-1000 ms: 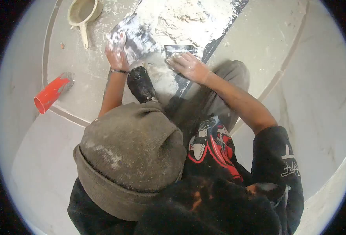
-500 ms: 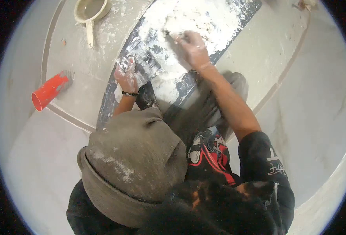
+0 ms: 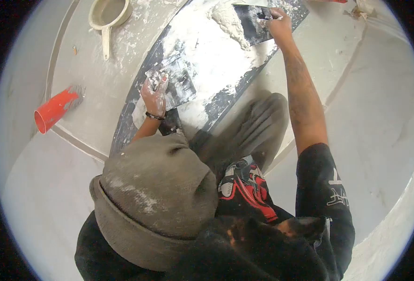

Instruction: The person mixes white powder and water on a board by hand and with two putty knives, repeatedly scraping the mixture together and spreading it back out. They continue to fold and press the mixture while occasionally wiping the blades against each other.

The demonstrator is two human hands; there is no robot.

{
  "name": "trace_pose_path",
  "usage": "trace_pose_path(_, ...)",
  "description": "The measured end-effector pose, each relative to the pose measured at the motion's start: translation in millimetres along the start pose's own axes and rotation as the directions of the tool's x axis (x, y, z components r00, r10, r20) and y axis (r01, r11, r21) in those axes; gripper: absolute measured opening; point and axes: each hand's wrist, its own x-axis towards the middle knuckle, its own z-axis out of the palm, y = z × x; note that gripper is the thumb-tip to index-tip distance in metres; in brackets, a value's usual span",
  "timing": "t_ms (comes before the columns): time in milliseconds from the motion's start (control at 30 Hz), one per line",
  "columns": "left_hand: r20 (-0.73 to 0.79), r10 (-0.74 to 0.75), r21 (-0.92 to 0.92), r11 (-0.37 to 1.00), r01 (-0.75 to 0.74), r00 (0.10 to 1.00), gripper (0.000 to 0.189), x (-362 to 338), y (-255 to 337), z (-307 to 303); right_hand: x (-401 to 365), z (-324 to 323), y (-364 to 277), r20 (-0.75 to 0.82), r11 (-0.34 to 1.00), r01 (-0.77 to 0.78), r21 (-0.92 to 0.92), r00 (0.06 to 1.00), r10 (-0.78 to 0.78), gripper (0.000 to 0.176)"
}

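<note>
My left hand [image 3: 154, 96], dusted white, is closed on a paste-smeared dark flat scraper [image 3: 183, 86] resting low over the left side of a long dark board [image 3: 123, 126]. At the board's far right edge, my right hand [image 3: 281, 29] grips a second dark flat scraper [image 3: 252, 29]. A thick ridge of white paste [image 3: 226, 19] is heaped along that blade's left edge. White paste also coats most of the board's middle in a smooth layer, with dark patches showing near its borders.
A pale long-handled pot [image 3: 106, 44] stands on the floor at upper left. Below it a red cylindrical container [image 3: 54, 111] lies on its side, grey paste at its far end. My bent knee [image 3: 274, 105] is beside the board's right edge. Crumpled plastic [image 3: 363, 11] lies at upper right.
My right hand has moved up and right; its scraper now shows flat against the heaped paste. The board's middle looks smoother. My left hand has shifted only slightly with its scraper.
</note>
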Motion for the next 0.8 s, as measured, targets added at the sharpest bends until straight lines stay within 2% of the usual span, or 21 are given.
trace_pose_path(33, -0.02, -0.244, -0.305, 0.925, 0.226, 0.97, 0.052, 0.5, -0.8, 4.4, 4.5, -3.8, 6.8, -0.018, 0.996, -0.048, 0.075, 0.999, 0.05, 0.028)
trace_pose_path(67, 0.071, -0.023, 0.07, 0.997, 0.018, 0.997, 0.044, 7.9, 25.0, -7.3, 4.4, -5.8, -2.0, -0.062, 0.987, -0.147, -0.063, 0.988, 0.143, 0.03)
trace_pose_path(100, 0.072, -0.009, 0.043, 0.999, 0.006, 0.997, 0.044, 13.0, 41.0, -9.0, 4.9, -5.8, -10.8, -0.081, 0.988, -0.134, -0.079, 0.989, 0.127, 0.03)
trace_pose_path(167, 0.182, -0.148, -0.356, 0.911, 0.205, 0.972, 0.038, 17.8, 59.8, -9.1, 5.7, -4.9, -19.1, -0.149, 0.975, -0.068, -0.21, 0.988, 0.037, 0.033)
trace_pose_path(200, 0.184, 0.105, -0.223, 0.973, -0.063, 0.977, 0.028, 17.7, 47.5, -11.4, 6.1, -4.0, -21.4, -0.166, 0.966, -0.03, -0.258, 0.986, -0.013, 0.037)
trace_pose_path(233, 0.177, 0.135, -0.241, 0.966, -0.09, 0.975, 0.028, 20.9, 36.7, -8.4, 1.8, -6.4, -22.1, -0.189, 0.965, -0.014, -0.261, 0.981, -0.037, 0.037)
trace_pose_path(267, 0.125, 0.425, -0.012, 0.904, -0.427, 0.896, 0.025, 30.5, 29.7, -3.6, -9.9, -2.4, -33.6, -0.222, 0.951, 0.07, -0.301, 0.965, -0.141, 0.037)
trace_pose_path(300, 0.145, 0.667, 0.234, 0.694, -0.681, 0.73, 0.023, 42.6, 28.0, -1.9, -22.8, 2.4, -43.8, -0.246, 0.931, 0.143, -0.337, 0.941, -0.233, 0.038)
trace_pose_path(333, 0.191, 0.47, -0.077, 0.882, -0.464, 0.862, 0.024, 53.5, 49.1, 0.8, -39.8, 4.5, -59.5, -0.231, 0.876, 0.175, -0.45, 0.925, -0.303, 0.034)
trace_pose_path(367, 0.194, 0.699, 0.193, 0.661, -0.725, 0.689, 0.022, 69.6, 71.9, -4.9, -52.1, 9.8, -70.8, -0.229, 0.885, 0.165, -0.434, 0.93, -0.286, 0.034)
trace_pose_path(433, 0.217, 0.446, -0.065, 0.894, -0.443, 0.868, 0.029, 90.9, 93.8, 12.0, -81.7, 16.4, -75.0, -0.22, 0.863, 0.29, -0.414, 0.888, -0.404, 0.028)
trace_pose_path(467, 0.233, 0.46, -0.053, 0.886, -0.461, 0.857, 0.029, 102.6, 110.7, 12.4, -94.0, 21.7, -78.5, -0.171, 0.832, 0.338, -0.44, 0.878, -0.447, 0.026)
trace_pose_path(533, 0.388, 0.223, -0.191, 0.969, -0.158, 0.894, 0.041, 126.9, 149.5, 12.5, -111.2, 32.9, -75.9, -0.132, 0.773, 0.41, -0.483, 0.839, -0.528, 0.025)
trace_pose_path(567, 0.404, 0.234, -0.177, 0.968, -0.176, 0.884, 0.041, 139.7, 157.8, 12.5, -116.7, 32.1, -73.8, -0.16, 0.787, 0.396, -0.473, 0.84, -0.518, 0.025)
trace_pose_path(600, 0.444, 0.323, -0.038, 0.939, -0.343, 0.836, 0.043, 154.6, 161.8, 11.5, -121.5, 30.3, -69.9, -0.13, 0.682, 0.5, -0.534, 0.749, -0.65, 0.026)
trace_pose_path(633, 0.497, 0.401, 0.104, 0.853, -0.512, 0.77, 0.046, 164.0, 166.1, 15.4, -128.1, 27.5, -55.6, -0.105, 0.565, 0.585, -0.581, 0.635, -0.766, 0.026)
trace_pose_path(667, 0.571, 0.449, 0.191, 0.741, -0.644, 0.687, 0.045, 177.4, 170.7, 18.3, -129.3, 27.1, -42.3, -0.131, 0.574, 0.6, -0.558, 0.619, -0.775, 0.036)
trace_pose_path(700, 0.581, 0.439, 0.211, 0.733, -0.647, 0.686, 0.045, 173.5, 195.4, 16.4, -130.4, 26.2, -37.3, -0.147, 0.59, 0.6, -0.54, 0.623, -0.768, 0.036)
trace_pose_path(767, 0.724, 0.468, 0.265, 0.489, -0.831, 0.507, 0.044, 152.2, 255.6, 16.6, -134.9, 29.1, -33.6, -0.185, 0.614, 0.615, -0.495, 0.616, -0.766, 0.035)
trace_pose_path(800, 0.692, 0.595, 0.266, 0.315, -0.911, 0.408, 0.041, 150.3, 256.7, 24.1, -135.4, 31.7, -33.0, -0.196, 0.613, 0.616, -0.494, 0.608, -0.769, 0.036)
